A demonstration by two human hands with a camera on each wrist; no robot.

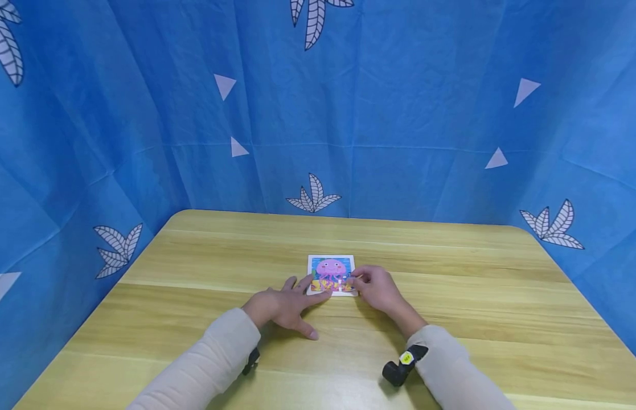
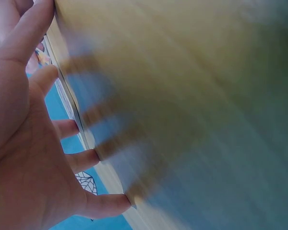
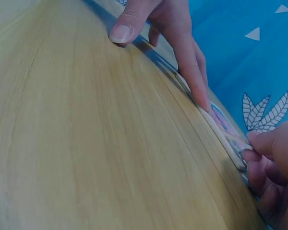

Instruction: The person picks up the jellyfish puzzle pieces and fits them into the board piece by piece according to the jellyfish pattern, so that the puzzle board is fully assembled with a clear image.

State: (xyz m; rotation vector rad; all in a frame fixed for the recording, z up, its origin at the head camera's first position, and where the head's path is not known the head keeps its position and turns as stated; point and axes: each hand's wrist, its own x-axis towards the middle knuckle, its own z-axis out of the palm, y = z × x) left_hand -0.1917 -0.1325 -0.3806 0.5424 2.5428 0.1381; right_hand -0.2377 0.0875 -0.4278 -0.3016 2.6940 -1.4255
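Note:
A small, flat, white-rimmed puzzle board lies on the table, bearing a pink jellyfish picture over a yellow seabed. My left hand is spread at its lower left, fingertips on the frame's left and lower edges and thumb out toward me. At the lower right of the picture, the thumb and forefinger of my right hand pinch a small puzzle piece, mostly covered by the fingers. White spots show in the picture beside those fingertips. The right wrist view shows the board's thick edge running between both hands.
The wood-grain table has rounded far corners. Behind it and along both sides hangs a blue curtain with white leaves and triangles. A black wrist device sits beneath the right sleeve.

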